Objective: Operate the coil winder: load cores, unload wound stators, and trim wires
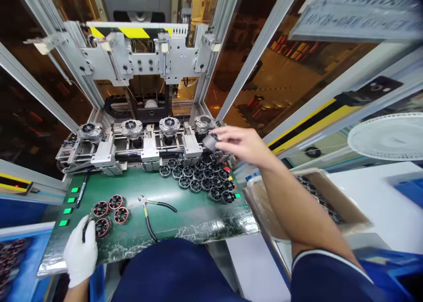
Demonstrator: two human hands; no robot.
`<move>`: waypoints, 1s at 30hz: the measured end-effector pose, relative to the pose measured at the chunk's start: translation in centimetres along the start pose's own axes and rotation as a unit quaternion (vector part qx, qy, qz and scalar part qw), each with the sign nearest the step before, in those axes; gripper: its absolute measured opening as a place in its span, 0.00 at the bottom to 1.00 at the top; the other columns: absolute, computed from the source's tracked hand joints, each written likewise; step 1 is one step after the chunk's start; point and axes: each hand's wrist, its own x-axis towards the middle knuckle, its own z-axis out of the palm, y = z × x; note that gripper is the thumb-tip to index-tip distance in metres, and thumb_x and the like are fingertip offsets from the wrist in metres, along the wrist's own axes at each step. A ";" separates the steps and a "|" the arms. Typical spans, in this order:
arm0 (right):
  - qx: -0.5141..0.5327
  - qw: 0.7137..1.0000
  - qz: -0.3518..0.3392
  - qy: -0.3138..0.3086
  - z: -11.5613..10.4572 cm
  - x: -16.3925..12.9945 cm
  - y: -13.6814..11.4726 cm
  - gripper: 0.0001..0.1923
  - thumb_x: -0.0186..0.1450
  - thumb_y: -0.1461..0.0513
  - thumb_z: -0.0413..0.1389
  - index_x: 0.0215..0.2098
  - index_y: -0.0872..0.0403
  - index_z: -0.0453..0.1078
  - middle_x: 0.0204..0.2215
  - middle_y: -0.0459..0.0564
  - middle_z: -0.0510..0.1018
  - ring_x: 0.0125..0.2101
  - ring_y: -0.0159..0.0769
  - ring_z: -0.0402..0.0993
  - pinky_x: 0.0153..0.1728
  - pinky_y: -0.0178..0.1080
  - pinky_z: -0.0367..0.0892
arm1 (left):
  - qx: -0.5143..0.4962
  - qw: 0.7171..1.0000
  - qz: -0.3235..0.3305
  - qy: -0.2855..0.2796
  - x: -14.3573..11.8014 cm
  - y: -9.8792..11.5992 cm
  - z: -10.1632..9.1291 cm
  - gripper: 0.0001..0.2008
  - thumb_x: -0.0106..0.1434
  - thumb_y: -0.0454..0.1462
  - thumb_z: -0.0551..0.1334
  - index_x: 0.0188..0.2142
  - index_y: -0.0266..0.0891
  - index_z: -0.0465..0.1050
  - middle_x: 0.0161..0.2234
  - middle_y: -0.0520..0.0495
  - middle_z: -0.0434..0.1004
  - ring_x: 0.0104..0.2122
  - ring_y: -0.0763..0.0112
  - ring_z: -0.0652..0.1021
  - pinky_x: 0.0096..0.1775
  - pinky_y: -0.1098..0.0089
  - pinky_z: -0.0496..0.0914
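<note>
My bare right hand (243,145) grips a grey motor stator core (209,142) with a black insulator, tilted just in front of the rightmost round machine fixture (204,122). That fixture's opening shows no core. Black-centred cores sit in the other fixtures, such as the leftmost fixture (89,130). Below my right hand, several unwound stator cores (207,184) stand grouped on the green mat (194,214). My white-gloved left hand (81,249) is closed around a dark part, mostly hidden, at the mat's left edge. Beside it stand copper-wound stators (122,214).
Side cutters (150,207) lie mid-mat, handles spread. A pen-like tool (81,192) lies near green buttons (67,211). On the right is a lined carton (350,205) of metal parts; a blue bin (29,258) stands left. Metal posts (261,46) frame the machine.
</note>
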 end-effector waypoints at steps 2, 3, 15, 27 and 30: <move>-0.023 0.999 0.005 0.025 -1.5 4.1 2.7 0.07 0.60 0.58 0.65 0.34 0.54 0.78 0.48 0.52 0.78 0.42 0.39 0.77 0.45 0.44 0.75 | 0.000 1.000 -0.006 -0.007 0.1 -0.1 -0.1 0.31 0.68 0.55 0.48 0.56 0.36 0.72 0.56 0.35 0.76 0.57 0.51 0.74 0.60 0.55 0.66; -0.038 0.999 0.008 0.036 -1.9 5.9 4.2 0.06 0.58 0.60 0.65 0.32 0.55 0.78 0.47 0.53 0.78 0.42 0.40 0.77 0.46 0.45 0.74 | 0.002 1.000 -0.010 -0.011 0.2 -0.2 -0.1 0.31 0.68 0.55 0.48 0.56 0.36 0.72 0.56 0.35 0.76 0.58 0.50 0.74 0.61 0.54 0.66; -0.159 0.987 0.006 -0.030 -2.4 11.1 11.0 0.08 0.56 0.71 0.63 0.32 0.53 0.79 0.50 0.47 0.79 0.50 0.43 0.76 0.58 0.49 0.68 | 0.016 1.000 -0.012 -0.017 1.0 -1.1 0.3 0.30 0.67 0.55 0.49 0.54 0.37 0.72 0.55 0.36 0.76 0.58 0.48 0.73 0.63 0.52 0.63; -0.219 0.973 -0.008 -0.079 -2.3 12.0 11.6 0.09 0.58 0.70 0.63 0.36 0.53 0.80 0.51 0.46 0.78 0.50 0.42 0.77 0.58 0.47 0.70 | 0.022 0.999 -0.016 -0.024 0.7 -1.3 0.1 0.25 0.67 0.52 0.52 0.57 0.47 0.71 0.58 0.41 0.74 0.60 0.45 0.72 0.62 0.47 0.64; -0.228 0.970 -0.008 -0.085 -2.3 12.2 11.3 0.10 0.58 0.71 0.64 0.36 0.53 0.80 0.51 0.46 0.78 0.50 0.42 0.77 0.58 0.46 0.70 | 0.014 0.999 -0.025 -0.021 0.6 -0.8 0.1 0.25 0.67 0.54 0.50 0.57 0.49 0.70 0.59 0.42 0.74 0.61 0.47 0.71 0.63 0.49 0.63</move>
